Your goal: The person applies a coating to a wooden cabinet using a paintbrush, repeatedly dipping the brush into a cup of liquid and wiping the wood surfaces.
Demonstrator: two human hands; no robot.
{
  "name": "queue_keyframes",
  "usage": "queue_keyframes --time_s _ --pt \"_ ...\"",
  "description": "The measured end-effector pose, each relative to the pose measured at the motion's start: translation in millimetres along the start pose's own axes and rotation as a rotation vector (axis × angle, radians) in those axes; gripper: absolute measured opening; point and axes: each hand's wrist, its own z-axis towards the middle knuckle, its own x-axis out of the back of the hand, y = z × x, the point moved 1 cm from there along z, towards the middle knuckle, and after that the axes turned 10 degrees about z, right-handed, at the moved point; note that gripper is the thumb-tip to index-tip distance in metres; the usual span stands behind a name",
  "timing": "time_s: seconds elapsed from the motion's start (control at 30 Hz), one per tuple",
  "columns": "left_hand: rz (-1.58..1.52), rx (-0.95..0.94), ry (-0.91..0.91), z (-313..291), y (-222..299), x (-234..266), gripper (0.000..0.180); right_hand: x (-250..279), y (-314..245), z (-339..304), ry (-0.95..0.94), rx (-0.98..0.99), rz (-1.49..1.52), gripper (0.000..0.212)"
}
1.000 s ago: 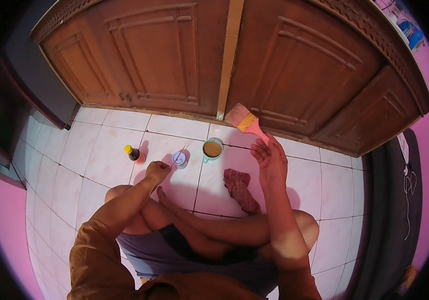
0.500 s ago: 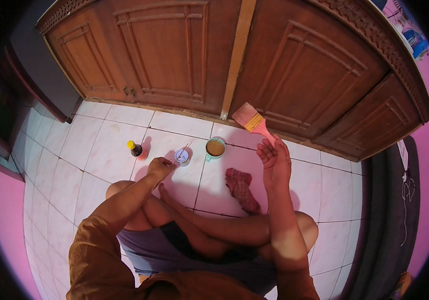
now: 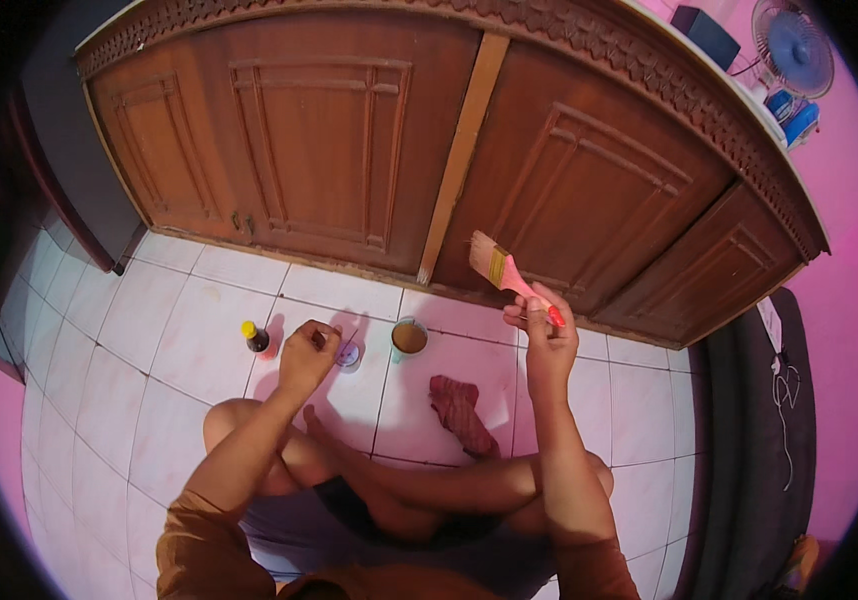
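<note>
My right hand point(image 3: 547, 330) grips a flat paintbrush point(image 3: 509, 272) by its pink, red-tipped handle, bristles pointing up and left in front of the cabinet. My left hand point(image 3: 311, 350) hovers above the floor with fingertips pinched together; what they hold, if anything, is too small to make out. Just right of it is a small white and blue tub point(image 3: 348, 357), partly hidden by the hand. A dark bottle with a yellow cap point(image 3: 254, 337) stands to its left. Farther right are a pale green mug of brown liquid point(image 3: 409, 338) and a crumpled red checked cloth point(image 3: 462, 415).
A carved brown wooden cabinet point(image 3: 319, 150) spans the far side of the white tiled floor point(image 3: 199, 320). A fan point(image 3: 794, 50) shows at the top right. Along the right lies a dark cushion or mat point(image 3: 759, 440) with a white cord on it. My crossed legs are in front of me.
My left hand has lifted from beside the tub and now partly covers it. My right hand has turned the paintbrush and closed round its handle. The view has tilted up toward the cabinet top.
</note>
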Motion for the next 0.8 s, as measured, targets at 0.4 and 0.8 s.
queue_keyframes --time_s 0.4,0.8 --pt "-0.357 -0.146 -0.003 39.4 -11.2 -16.7 0.02 -46.8 -23.4 45.4 -0.295 0.545 -0.968 0.027" --pt "-0.286 -0.12 -0.111 41.9 12.0 -24.6 0.023 -58.6 -27.4 82.0 -0.42 0.588 -1.223 0.026"
